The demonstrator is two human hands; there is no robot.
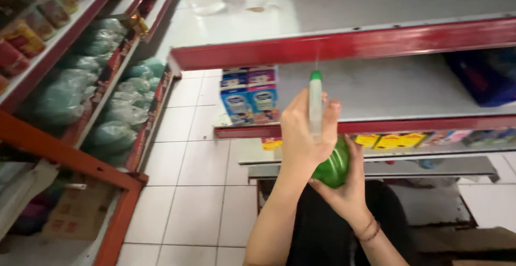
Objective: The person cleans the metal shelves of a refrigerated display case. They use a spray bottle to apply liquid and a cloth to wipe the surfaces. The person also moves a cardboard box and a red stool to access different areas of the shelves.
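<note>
Green spray bottle (332,165), seen from the head view: held upright between both hands out in front of the body, at the height of the lower shelf lip, long axis close to vertical with a slight lean. White neck and green-tipped nozzle (315,102) rising above the fingers, round green body below. Left hand (302,137) clenched around the neck and upper part, knuckles toward the camera, thumb side up. Right hand (344,190) cupped under and behind the body, grasping it from below, a thin bracelet (368,229) at the wrist. Both hands in contact with the bottle, so neither nearer than the other; left above, right beneath. Straight ahead, just past the nozzle, a grey metal shelf (387,88) with red edging, bare across most of its surface. On its left end, blue and white cartons (250,96) standing upright, well to the left of the bottle. Yellow packets (389,140) on the shelf below, near the right hand. Across the tiled aisle, on the left, racks of pale green bags (110,121), well apart from the hands.
</note>
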